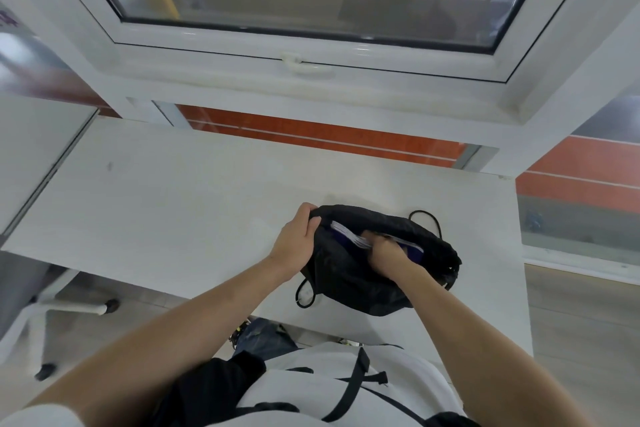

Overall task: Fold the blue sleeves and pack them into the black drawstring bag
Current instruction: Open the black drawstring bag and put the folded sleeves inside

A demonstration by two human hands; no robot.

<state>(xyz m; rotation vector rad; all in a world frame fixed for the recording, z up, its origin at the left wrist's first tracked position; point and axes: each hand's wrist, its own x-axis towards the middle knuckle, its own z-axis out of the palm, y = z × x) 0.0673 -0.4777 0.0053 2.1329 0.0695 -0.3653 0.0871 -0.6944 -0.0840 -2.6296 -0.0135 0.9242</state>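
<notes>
A black drawstring bag point(360, 274) of thin, crinkled synthetic cloth lies slumped on the smooth white tabletop point(173, 204), at about four o'clock from the table's middle and close to its near edge. Its mouth gapes toward twelve o'clock, the rim bunched into soft folds. A loop of round black cord point(427, 218) curls out at the bag's one o'clock corner, and another loop point(304, 295) trails off at its seven o'clock side onto the bare surface.

The left hand point(298, 236) sits at the bag's ten o'clock edge, fingers curled over and pinched shut on the rim, holding the opening apart. The right hand point(384, 250) is pushed down into the mouth, its fingers closed on the folded blue sleeves point(412, 251); only a strip of deep blue stretchy fabric shows, at the hand's three o'clock, with a pale ribbed white edge point(346, 234) running from the fingers toward ten o'clock. The sleeves lie inside the bag's opening, mostly hidden by the black cloth and the hand.

At twelve o'clock beyond the table stands a glossy white plastic window frame point(311, 80) with a white latch handle point(304, 64).
</notes>
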